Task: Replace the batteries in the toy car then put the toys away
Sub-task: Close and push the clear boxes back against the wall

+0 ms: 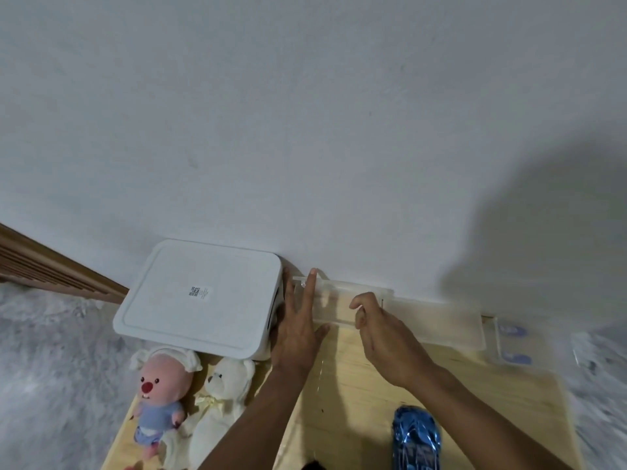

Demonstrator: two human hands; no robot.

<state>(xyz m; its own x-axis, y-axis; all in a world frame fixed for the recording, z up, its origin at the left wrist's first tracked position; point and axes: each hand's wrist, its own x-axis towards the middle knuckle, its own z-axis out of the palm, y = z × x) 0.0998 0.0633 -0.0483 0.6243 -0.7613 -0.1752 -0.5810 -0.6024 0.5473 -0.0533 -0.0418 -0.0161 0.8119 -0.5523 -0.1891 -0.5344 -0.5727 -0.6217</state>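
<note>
A plain white wall [305, 130] fills most of the view, with a strip of wooden skirting at far left. Grey shaggy carpet [51, 351] lies on both sides of a low, pale wooden table [356, 385] pushed against the wall.

At the table's far left sits a closed white box [200, 296] with a small code label on its lid. Just in front of it, on the near left, lie two soft toys side by side: a pink plush [159, 395] in blue clothes, and a cream bear [220, 401].

Right of the white box, the left hand [295, 330] reaches to the far edge with straight, spread fingers laid on the left end of a clear box [336, 300] against the wall. The right hand [383, 337] is at the same box's near edge with thumb and fingers curled. Whether it grips the rim cannot be told through the clear plastic.

A clear lid [441, 320] lies flat to the right along the wall, and beyond it is a blurred pack [515, 344] with blue shapes, perhaps batteries.

The blue toy car [416, 439] stands at the near right edge of the table, well apart from both hands. Its long axis runs near to far. It lies close below the right forearm, so the right hand is the nearer one and would need to draw back toward the person to reach it.
</note>
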